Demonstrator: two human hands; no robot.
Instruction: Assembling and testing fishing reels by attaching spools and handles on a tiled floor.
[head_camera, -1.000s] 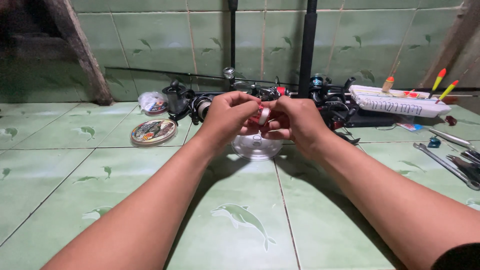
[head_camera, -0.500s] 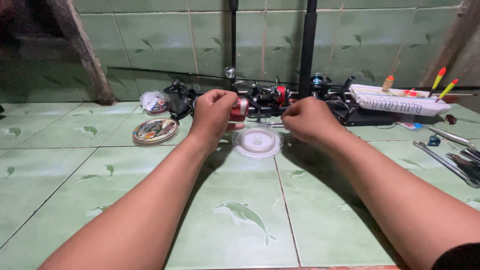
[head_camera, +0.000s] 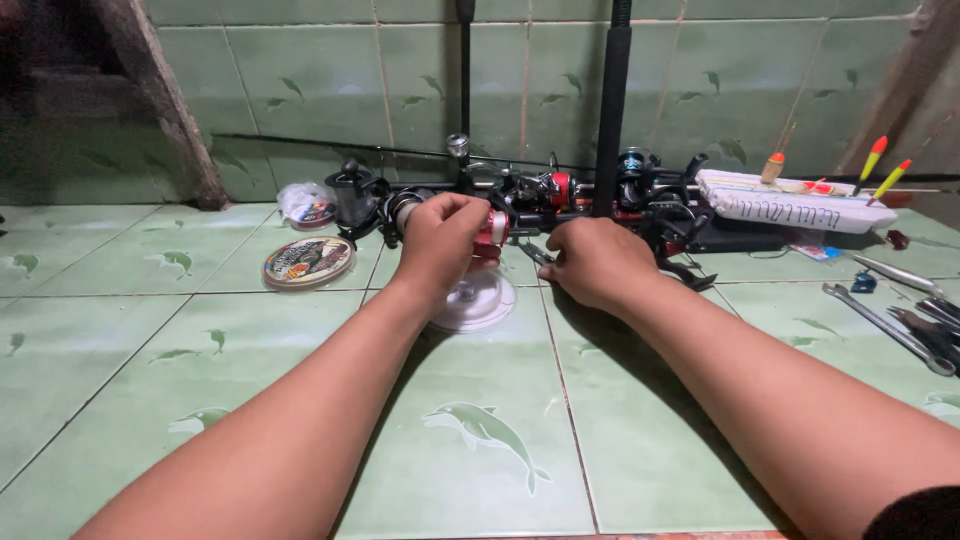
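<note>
My left hand (head_camera: 441, 243) is closed around a small red and silver reel spool (head_camera: 491, 229), held just above a clear round plastic spool (head_camera: 478, 301) that lies on the green tiled floor. My right hand (head_camera: 596, 262) rests knuckles-up on the floor to the right of it, fingers curled over a small dark metal tool (head_camera: 534, 253) whose tip pokes out to the left. I cannot tell how firmly that tool is gripped.
Several fishing reels and rods (head_camera: 560, 190) lie along the wall. A flat round line tin (head_camera: 309, 261) and a plastic bag (head_camera: 305, 203) sit at the left. A white foam block with floats (head_camera: 792, 201) and wrenches (head_camera: 885, 318) are at the right.
My hands were together above the clear spool; they have moved apart. The left one carried the red spool leftward, and the right one dropped to the floor at the right.
</note>
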